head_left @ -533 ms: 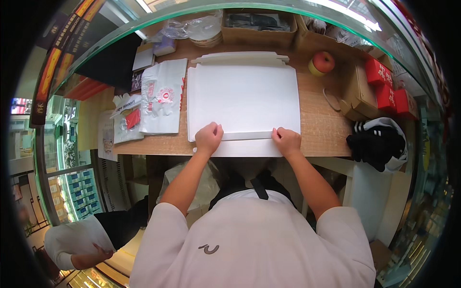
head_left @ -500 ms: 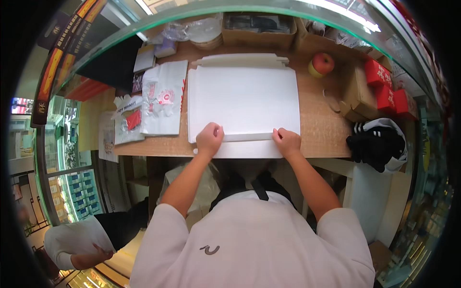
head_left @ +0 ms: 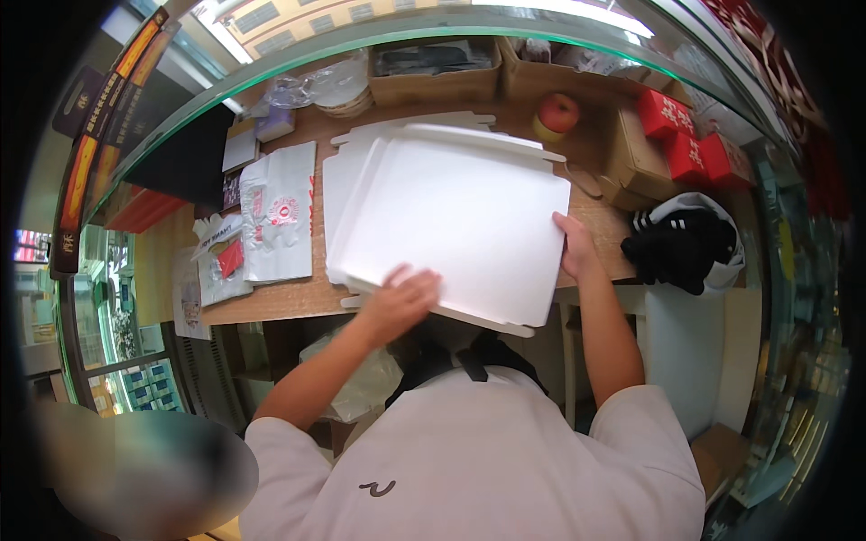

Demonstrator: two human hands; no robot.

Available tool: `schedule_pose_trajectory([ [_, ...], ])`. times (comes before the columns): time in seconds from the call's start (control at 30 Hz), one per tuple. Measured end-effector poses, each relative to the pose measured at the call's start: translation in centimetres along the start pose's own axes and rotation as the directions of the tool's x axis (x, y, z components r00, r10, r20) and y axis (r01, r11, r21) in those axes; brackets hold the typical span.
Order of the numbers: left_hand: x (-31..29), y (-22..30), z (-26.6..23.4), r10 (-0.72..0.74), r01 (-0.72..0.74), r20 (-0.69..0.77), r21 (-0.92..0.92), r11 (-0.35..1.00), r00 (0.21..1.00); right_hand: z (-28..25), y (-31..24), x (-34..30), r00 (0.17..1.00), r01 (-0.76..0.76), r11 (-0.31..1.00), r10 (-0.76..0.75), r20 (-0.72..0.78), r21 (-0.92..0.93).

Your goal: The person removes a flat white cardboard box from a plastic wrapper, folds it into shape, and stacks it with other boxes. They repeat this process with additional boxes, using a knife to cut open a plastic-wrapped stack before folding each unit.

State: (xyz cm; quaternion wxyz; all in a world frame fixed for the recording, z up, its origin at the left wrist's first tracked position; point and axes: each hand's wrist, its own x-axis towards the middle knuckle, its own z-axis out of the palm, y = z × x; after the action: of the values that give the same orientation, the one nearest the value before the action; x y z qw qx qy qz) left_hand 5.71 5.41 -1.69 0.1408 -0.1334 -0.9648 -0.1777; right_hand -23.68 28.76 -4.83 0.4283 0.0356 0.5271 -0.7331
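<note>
A white flat cardboard box blank (head_left: 469, 216), with narrow folded flaps along its edges, is held slanted over the table. My right hand (head_left: 575, 245) grips its right edge, thumb on top and the fingers mostly hidden underneath. Across the near-left part of the blank lies my left hand (head_left: 410, 296), slightly blurred, its fingers stretched out over the white surface. Under the raised blank another white cardboard blank (head_left: 341, 185) rests on the wooden table; only its left and far edges show.
White plastic bags (head_left: 280, 212) lie left of the blanks. An apple (head_left: 557, 113) sits at the back right, near a brown carton (head_left: 636, 149) and red boxes (head_left: 686, 158). Black-and-white cloth (head_left: 690, 243) lies at the right end. A glass pane edge (head_left: 361, 43) crosses the far side.
The upper blank has been lifted off the one beneath, shifted right and turned clockwise. My right hand went from the near flap to the right edge; my left hand opened from its pinch.
</note>
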Motion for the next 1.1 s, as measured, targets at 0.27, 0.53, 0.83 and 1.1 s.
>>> schedule_pose_trajectory([
  [0.27,2.8,6.0,-1.0,-0.217,0.217,0.018,-0.066,0.974,0.976,7.3,11.0,-7.0,0.996,0.016,0.903,0.024,-0.088,0.429],
  [0.53,-1.8,0.6,2.5,-0.304,0.324,-0.141,0.148,0.934,0.942,11.7,10.5,-10.8,0.986,0.168,0.755,-0.129,0.108,-0.634],
  [0.83,-2.1,-2.4,2.5,-0.540,0.529,-0.017,-0.173,0.831,0.842,9.2,8.5,-5.1,0.779,0.593,-0.201,-0.101,0.619,-0.780],
  [1.1,-1.5,-2.4,3.6,-0.146,0.169,-0.113,0.229,0.959,0.983,10.7,8.6,-2.4,0.605,0.651,-0.324,-0.326,0.727,-0.687],
])
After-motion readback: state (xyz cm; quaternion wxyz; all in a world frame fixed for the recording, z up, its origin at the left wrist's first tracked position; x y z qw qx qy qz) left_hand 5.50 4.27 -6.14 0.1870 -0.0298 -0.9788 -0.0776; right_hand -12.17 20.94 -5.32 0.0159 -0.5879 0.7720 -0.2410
